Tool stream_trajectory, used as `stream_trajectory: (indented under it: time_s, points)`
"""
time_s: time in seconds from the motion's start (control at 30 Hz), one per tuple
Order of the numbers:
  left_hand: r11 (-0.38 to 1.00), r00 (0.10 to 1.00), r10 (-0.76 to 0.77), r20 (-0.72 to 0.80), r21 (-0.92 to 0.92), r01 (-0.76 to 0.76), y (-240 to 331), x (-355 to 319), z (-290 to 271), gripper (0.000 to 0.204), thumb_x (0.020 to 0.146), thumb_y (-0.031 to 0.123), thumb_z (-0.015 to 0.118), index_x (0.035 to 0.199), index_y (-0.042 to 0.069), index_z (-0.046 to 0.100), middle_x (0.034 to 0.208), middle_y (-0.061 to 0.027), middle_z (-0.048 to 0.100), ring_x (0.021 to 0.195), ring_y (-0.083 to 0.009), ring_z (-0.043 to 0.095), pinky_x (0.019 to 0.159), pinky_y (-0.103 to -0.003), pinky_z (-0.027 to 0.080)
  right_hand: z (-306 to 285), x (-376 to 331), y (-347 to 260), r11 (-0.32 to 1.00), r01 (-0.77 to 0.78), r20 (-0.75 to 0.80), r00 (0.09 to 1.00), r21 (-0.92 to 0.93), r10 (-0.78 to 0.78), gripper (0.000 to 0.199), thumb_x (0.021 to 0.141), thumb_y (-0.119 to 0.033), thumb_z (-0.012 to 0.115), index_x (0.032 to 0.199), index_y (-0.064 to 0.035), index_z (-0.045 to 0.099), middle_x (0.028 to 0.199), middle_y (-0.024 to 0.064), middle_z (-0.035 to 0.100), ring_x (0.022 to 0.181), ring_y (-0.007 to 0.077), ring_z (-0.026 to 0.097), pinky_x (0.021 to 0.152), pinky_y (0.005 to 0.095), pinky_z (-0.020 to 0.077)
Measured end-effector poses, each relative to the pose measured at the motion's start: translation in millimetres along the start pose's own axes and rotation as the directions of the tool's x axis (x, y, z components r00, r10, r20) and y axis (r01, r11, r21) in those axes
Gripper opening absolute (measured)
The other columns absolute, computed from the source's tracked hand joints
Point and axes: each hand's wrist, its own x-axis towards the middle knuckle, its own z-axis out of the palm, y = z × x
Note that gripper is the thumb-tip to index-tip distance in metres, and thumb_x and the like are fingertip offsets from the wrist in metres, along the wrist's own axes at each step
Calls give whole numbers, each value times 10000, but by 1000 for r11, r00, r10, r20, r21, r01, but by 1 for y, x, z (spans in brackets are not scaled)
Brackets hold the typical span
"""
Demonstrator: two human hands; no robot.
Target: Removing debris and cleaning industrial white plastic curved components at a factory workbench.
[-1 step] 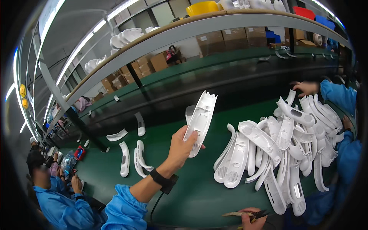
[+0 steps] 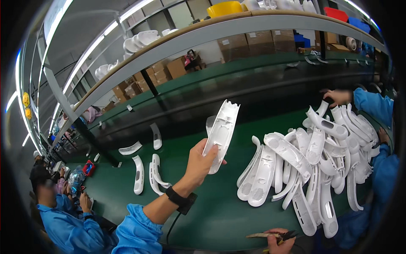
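My left hand [image 2: 200, 160] is closed around a white curved plastic shell [image 2: 223, 131], held up over the table with its ribbed inner side showing. Part of another white piece [image 2: 209, 123] shows behind that shell; whether I grip it too is unclear. At the lower edge my right hand [image 2: 281, 243] is wrapped round nippers [image 2: 289, 235] with dark jaws and yellow on the handles. A thin tan pointed piece [image 2: 257, 235] sticks out to the left of this hand. Just beyond my right hand lies a big heap of similar white shells [image 2: 311, 158].
Several loose white shells [image 2: 138, 174] lie left on the green table [image 2: 203, 220]. A dark belt [image 2: 182, 122] crosses behind, under a shelf [image 2: 190, 36]. A co-worker [image 2: 67, 216] sits left; another person's hand [image 2: 339, 98] touches the heap's far edge.
The other person's hand at the right has closed on a white shell at the heap's far edge. My own hands stay as they were.
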Motion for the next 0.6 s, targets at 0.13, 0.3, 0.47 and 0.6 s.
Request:
stream_trajectory:
  time_s: [0.13, 0.3, 0.47, 0.6]
  points:
    - [995, 998, -57, -29, -79, 54, 7, -11, -13, 267, 973, 181, 564, 1149, -19, 546, 897, -96, 648, 700, -143, 644, 647, -265, 533, 2, -1, -7, 998, -55, 13, 998, 13, 55, 193, 911, -68, 652, 1069, 34, 606, 900, 51, 627, 730, 91, 545, 631, 225, 460]
    - [990, 906, 46, -420, 137, 14, -57, 45, -64, 208, 927, 68, 556, 1093, -56, 579, 932, -115, 656, 805, -168, 646, 708, -300, 515, 6, 0, -2, 990, 69, -43, 996, -125, -75, 190, 919, -63, 637, 1077, 38, 607, 886, 52, 630, 719, 80, 551, 627, 211, 451]
    - [889, 879, 159, -450, 453, 71, -132, 126, -125, 450, 828, 175, 604, 1242, 4, 559, 1146, -225, 653, 1077, -384, 627, 928, -438, 469, 7, -3, 15, 993, 65, -59, 996, -96, -71, 218, 936, -97, 624, 1093, 52, 599, 872, 84, 655, 651, 67, 532, 580, 201, 431]
    - [516, 864, -111, -492, 714, 473, -139, 149, -131, 743, 804, 461, 632, 1378, 31, 437, 1387, -213, 483, 1314, -411, 402, 1060, -554, 304, 2, -9, 25, 981, 46, -110, 992, -186, -67, 255, 955, -137, 608, 1109, 65, 585, 839, 90, 654, 588, 67, 505, 530, 196, 402]
